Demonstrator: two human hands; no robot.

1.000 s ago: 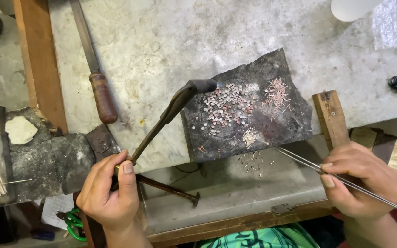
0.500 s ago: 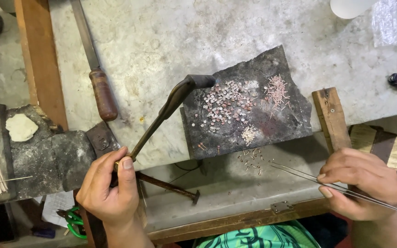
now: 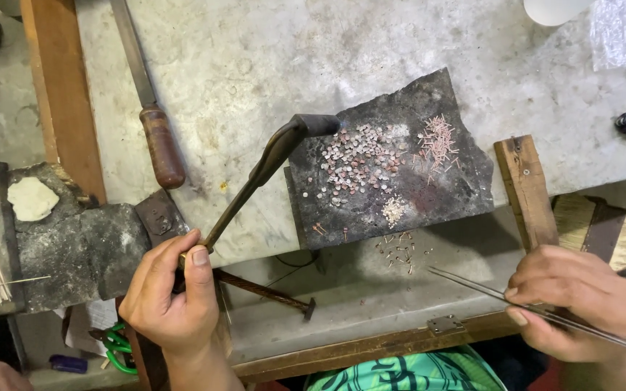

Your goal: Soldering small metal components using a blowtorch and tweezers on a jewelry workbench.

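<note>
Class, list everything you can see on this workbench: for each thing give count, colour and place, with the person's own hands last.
Torch: one, dark metal, nozzle at slab's left edge.
Slab: one, charred black, bench centre.
Small discs: many, pale and coppery, on slab.
Thin pins: a cluster, copper, slab's upper right.
File: one, brown wooden handle, upper left.
Tweezers: one, grey steel, lower right.
Wooden peg: one, brown, right of slab.
Left hand: grips torch handle.
Right hand: holds tweezers.

A gray stone bench top [image 3: 255,65] holds a dark flat slab [image 3: 400,195] – small round bits and thin pins lie on that. A file with a brown wooden handle [image 3: 162,148] lies beside it – and little pins [image 3: 398,250] sit below the slab.
</note>
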